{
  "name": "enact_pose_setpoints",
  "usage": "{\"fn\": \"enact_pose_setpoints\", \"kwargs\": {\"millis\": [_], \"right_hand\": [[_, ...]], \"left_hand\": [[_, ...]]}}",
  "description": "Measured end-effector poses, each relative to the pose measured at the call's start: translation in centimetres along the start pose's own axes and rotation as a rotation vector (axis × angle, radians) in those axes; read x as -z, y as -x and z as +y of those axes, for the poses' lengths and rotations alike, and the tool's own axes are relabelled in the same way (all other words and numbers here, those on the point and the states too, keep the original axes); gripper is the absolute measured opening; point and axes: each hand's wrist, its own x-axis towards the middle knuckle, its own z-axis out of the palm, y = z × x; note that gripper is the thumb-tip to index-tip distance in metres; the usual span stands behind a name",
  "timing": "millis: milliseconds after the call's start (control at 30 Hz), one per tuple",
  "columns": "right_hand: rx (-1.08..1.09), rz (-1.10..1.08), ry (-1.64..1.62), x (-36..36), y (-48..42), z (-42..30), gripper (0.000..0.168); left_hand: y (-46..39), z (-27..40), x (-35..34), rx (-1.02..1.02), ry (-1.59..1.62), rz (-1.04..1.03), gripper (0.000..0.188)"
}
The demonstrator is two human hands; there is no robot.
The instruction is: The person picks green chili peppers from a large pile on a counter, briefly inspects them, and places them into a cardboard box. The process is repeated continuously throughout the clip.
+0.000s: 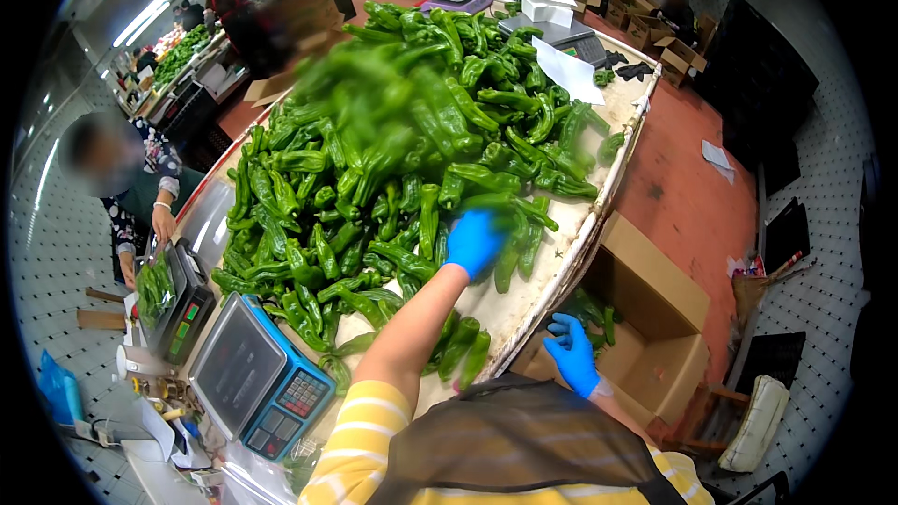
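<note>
My left hand (477, 242), in a blue glove, reaches into the right side of a large heap of green peppers (337, 224) on the table. Its fingers are blurred and partly merge with peppers, so whether it grips any cannot be told. My right hand (572, 351), also blue-gloved, hovers with bent, parted fingers over the near edge of an open cardboard box (659, 365). Nothing shows in that hand. Some green peppers (596, 315) lie in the box, partly hidden by the hand and the table edge.
A blue-framed digital scale (259, 375) stands at the table's near left. Beyond it a person (151, 182) handles bagged peppers (156, 287) on another scale (186, 301). At the far end are a third scale (561, 35) and white paper (568, 70). The table's rope-trimmed edge (603, 203) borders the box.
</note>
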Motion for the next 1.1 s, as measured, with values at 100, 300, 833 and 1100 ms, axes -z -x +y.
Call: {"fn": "enact_pose_setpoints", "kwargs": {"millis": [100,300,833,1100], "right_hand": [[0.019,0.007,0.007,0.2,0.2,0.8,0.049],[0.022,-0.035,-0.029,0.0,-0.2,1.0,0.045],[0.458,-0.310,0.044,-5.2,1.1,-7.7,0.065],[0.675,-0.127,0.179,-4.9,2.0,-8.7,0.062]], "left_hand": [[-0.1,-0.9,-0.4,0.192,0.164,-0.155,0.043],[5.9,-6.3,0.4,0.669,0.892,-0.385,0.040],[22.4,3.0,2.1,0.813,2.416,-0.267,0.044],[22.4,5.3,2.3,0.853,2.395,-0.413,0.043]]}}
